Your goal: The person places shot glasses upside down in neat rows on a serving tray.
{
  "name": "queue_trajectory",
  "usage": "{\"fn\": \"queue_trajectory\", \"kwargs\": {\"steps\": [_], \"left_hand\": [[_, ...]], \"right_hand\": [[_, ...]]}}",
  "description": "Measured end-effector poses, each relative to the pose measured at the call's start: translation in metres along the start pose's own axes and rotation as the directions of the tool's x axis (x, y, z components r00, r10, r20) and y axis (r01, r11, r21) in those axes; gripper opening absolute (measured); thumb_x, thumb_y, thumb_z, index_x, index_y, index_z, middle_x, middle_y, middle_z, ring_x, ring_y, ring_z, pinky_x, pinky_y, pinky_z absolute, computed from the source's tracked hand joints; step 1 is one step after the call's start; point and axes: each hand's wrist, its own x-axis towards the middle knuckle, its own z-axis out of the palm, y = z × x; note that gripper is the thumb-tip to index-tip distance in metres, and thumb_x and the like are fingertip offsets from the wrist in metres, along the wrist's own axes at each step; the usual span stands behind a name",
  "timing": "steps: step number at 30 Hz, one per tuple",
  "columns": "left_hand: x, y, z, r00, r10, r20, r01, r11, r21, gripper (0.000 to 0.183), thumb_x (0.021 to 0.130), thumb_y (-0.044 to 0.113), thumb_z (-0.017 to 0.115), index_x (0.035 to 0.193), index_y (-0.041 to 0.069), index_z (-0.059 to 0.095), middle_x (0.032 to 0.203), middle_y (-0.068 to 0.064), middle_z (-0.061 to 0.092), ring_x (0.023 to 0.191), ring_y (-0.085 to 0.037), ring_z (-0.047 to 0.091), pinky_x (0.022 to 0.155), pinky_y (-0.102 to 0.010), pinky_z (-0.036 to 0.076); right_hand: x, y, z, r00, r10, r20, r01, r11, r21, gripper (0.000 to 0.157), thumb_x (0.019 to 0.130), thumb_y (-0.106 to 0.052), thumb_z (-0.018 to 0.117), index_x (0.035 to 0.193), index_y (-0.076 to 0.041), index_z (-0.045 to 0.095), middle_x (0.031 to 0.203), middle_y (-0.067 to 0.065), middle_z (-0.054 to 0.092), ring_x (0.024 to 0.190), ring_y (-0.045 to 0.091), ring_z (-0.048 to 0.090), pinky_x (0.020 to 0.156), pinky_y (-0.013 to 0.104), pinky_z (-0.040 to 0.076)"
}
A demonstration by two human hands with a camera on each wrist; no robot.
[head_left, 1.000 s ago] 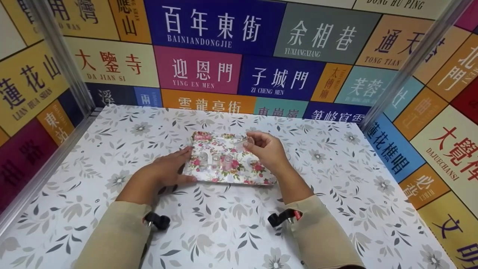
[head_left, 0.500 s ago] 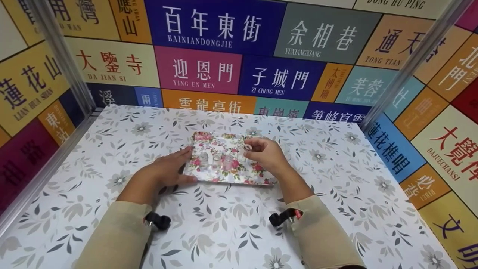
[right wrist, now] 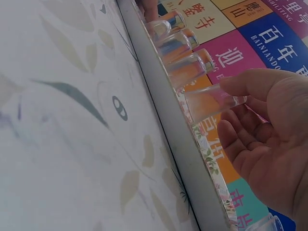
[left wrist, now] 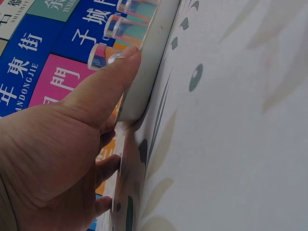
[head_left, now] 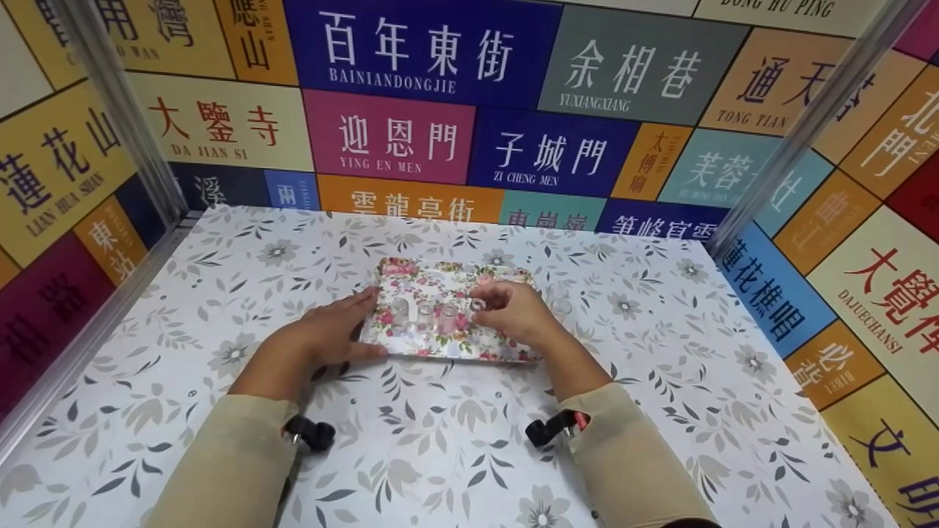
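Observation:
A floral tray [head_left: 425, 275] with a pale side wall lies on the table. My left hand [head_left: 323, 334] rests at its left end, thumb [left wrist: 108, 77] straight over the front corner and fingers along the left edge. Between thumb and fingertips my right hand [head_left: 517, 312] pinches a clear shot glass [right wrist: 204, 103] by its thick base, mouth downward, right at the tray's surface. To its left, three more shot glasses [head_left: 449, 319] stand upside down in a row along the tray's front. The palm and wrist of the right hand cover the tray's right part in the head view.
Another clear glass [head_left: 561, 306] stands on the table just beyond the tray's right end, close behind the right hand. The white table [head_left: 440, 425] has a grey leaf pattern. Colourful sign-covered walls [head_left: 396, 139] border its back and sides.
My right hand has brought the shot glass toward the front of the tray and slightly left. Earlier the glass was tilted; now it is mouth down. The left hand has stayed in place.

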Motion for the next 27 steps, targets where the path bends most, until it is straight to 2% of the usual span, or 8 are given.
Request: {"fn": "queue_trajectory", "kwargs": {"steps": [7, 16, 20, 24, 27], "left_hand": [[-0.001, 0.0, 0.0, 1.0, 0.006, 0.0, -0.006, 1.0, 0.0, 0.105, 0.079, 0.072, 0.065, 0.16, 0.033, 0.009, 0.169, 0.009, 0.001, 0.155, -0.036, 0.009, 0.12, -0.069, 0.01], [0.0, -0.001, 0.001, 1.0, 0.026, -0.009, -0.026, 1.0, 0.007, 0.105, 0.08, 0.072, 0.064, 0.16, 0.032, 0.009, 0.169, 0.008, 0.002, 0.154, -0.036, 0.01, 0.119, -0.069, 0.011], [-0.002, 0.0, -0.001, 1.0, 0.03, -0.006, -0.03, 0.999, 0.017, 0.105, 0.08, 0.071, 0.064, 0.16, 0.031, 0.007, 0.169, 0.007, 0.002, 0.154, -0.037, 0.011, 0.118, -0.07, 0.012], [-0.004, 0.002, -0.002, 1.0, 0.03, -0.003, -0.03, 0.999, 0.017, 0.105, 0.081, 0.071, 0.063, 0.16, 0.031, 0.006, 0.169, 0.006, 0.002, 0.154, -0.039, 0.011, 0.118, -0.071, 0.013], [-0.005, 0.002, -0.003, 1.0, 0.021, -0.006, -0.021, 1.0, 0.002, 0.105, 0.08, 0.071, 0.065, 0.16, 0.034, 0.007, 0.169, 0.007, 0.003, 0.154, -0.039, 0.011, 0.118, -0.071, 0.013]], "right_hand": [[0.0, 0.004, 0.004, 0.999, 0.007, 0.034, -0.007, 1.0, -0.003, 0.031, 0.083, -0.019, 0.078, 0.113, -0.026, 0.074, 0.104, 0.001, 0.072, 0.096, 0.018, 0.066, 0.073, 0.028, 0.057], [-0.002, 0.003, 0.005, 0.999, -0.008, 0.031, 0.007, 1.0, 0.011, 0.032, 0.084, -0.015, 0.077, 0.115, -0.021, 0.073, 0.106, 0.003, 0.071, 0.097, 0.019, 0.065, 0.073, 0.027, 0.056], [-0.003, -0.002, 0.001, 1.0, -0.014, 0.023, 0.013, 1.0, 0.023, 0.036, 0.083, -0.022, 0.079, 0.118, -0.02, 0.071, 0.113, 0.002, 0.069, 0.101, 0.02, 0.063, 0.076, 0.031, 0.057], [-0.008, -0.007, -0.009, 1.0, -0.003, -0.005, 0.004, 0.999, 0.05, 0.04, 0.081, -0.034, 0.081, 0.118, -0.025, 0.07, 0.12, 0.006, 0.067, 0.104, 0.021, 0.063, 0.079, 0.043, 0.06], [-0.011, -0.009, -0.019, 0.999, -0.001, -0.041, 0.004, 0.998, 0.061, 0.04, 0.082, -0.036, 0.08, 0.119, -0.026, 0.07, 0.121, 0.009, 0.067, 0.104, 0.021, 0.063, 0.08, 0.043, 0.06]]}}
